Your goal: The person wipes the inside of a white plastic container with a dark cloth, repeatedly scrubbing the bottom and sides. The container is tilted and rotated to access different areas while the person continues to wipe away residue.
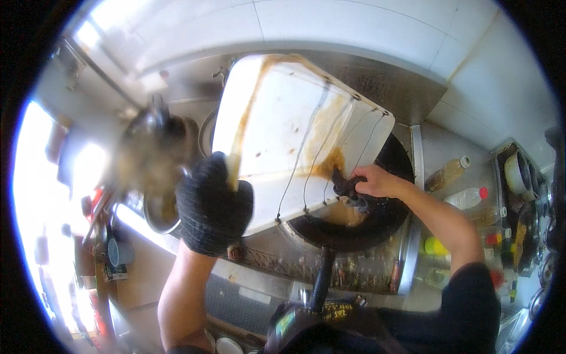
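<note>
A white plastic tub (pixel 274 128) with brown stains and dark wires strung across its open side is tilted over a black wok (pixel 393 221). My left hand (pixel 216 203), in a dark knitted glove, grips the tub's near left edge. My bare right hand (pixel 376 180) pinches a dark, crumpled piece of material (pixel 351 190) at the tub's lower right corner, above the wok. Brownish liquid shows in the wok below. The wok's handle (pixel 322 278) points towards me.
Several plastic bottles (pixel 468 198) stand on the steel counter at right, beside a tray of metal containers (pixel 515 172). Pots (pixel 161 212) are at left, partly blurred. A tiled wall (pixel 353 26) rises behind the stove.
</note>
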A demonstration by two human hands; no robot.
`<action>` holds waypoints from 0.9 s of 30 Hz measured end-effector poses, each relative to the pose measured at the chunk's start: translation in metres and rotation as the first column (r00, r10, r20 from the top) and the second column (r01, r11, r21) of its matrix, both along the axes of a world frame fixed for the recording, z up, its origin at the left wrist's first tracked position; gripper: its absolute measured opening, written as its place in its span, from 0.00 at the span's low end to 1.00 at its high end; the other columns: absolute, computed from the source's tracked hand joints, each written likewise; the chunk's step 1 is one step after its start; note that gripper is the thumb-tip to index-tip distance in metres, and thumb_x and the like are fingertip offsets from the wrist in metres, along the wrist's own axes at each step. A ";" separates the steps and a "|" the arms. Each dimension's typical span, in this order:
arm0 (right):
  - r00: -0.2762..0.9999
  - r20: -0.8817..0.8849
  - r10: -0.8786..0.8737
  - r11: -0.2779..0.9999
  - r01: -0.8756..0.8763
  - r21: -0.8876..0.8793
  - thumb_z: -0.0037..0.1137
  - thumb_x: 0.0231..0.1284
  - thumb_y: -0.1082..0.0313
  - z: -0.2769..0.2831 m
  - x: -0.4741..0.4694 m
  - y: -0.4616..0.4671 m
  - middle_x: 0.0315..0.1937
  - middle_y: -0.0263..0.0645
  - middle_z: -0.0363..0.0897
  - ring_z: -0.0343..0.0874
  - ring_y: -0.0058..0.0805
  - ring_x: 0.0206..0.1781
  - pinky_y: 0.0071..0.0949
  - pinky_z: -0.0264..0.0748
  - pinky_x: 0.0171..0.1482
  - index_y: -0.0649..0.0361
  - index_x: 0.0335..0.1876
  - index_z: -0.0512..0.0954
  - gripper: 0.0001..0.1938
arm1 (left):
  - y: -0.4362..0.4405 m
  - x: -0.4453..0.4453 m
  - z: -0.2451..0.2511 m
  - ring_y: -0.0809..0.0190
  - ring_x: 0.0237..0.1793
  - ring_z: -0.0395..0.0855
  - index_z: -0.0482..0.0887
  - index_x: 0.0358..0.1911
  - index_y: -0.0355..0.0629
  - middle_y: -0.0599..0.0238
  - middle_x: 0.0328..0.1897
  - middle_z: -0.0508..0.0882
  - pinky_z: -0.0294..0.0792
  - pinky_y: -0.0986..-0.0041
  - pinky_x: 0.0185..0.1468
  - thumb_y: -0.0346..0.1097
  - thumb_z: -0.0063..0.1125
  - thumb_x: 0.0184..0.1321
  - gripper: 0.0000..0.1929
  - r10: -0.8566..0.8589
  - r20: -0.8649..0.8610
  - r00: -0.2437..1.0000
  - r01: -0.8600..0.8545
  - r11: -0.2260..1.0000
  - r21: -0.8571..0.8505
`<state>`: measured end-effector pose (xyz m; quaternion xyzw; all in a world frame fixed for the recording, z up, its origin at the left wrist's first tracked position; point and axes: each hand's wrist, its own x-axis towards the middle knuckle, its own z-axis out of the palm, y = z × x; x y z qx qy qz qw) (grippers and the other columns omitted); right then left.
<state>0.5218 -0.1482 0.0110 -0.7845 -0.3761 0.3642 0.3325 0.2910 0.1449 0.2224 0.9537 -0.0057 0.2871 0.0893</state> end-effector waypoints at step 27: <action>0.276 0.945 -0.176 0.984 0.025 0.176 0.61 0.50 0.70 -0.032 0.068 0.071 0.60 0.51 0.71 0.71 0.52 0.59 0.44 0.69 0.61 0.64 0.49 0.74 0.19 | -0.044 0.029 0.020 0.51 0.18 0.81 0.77 0.25 0.40 0.54 0.16 0.79 0.76 0.63 0.25 0.29 0.58 0.50 0.04 0.024 -0.185 0.983 -0.018 0.999 0.036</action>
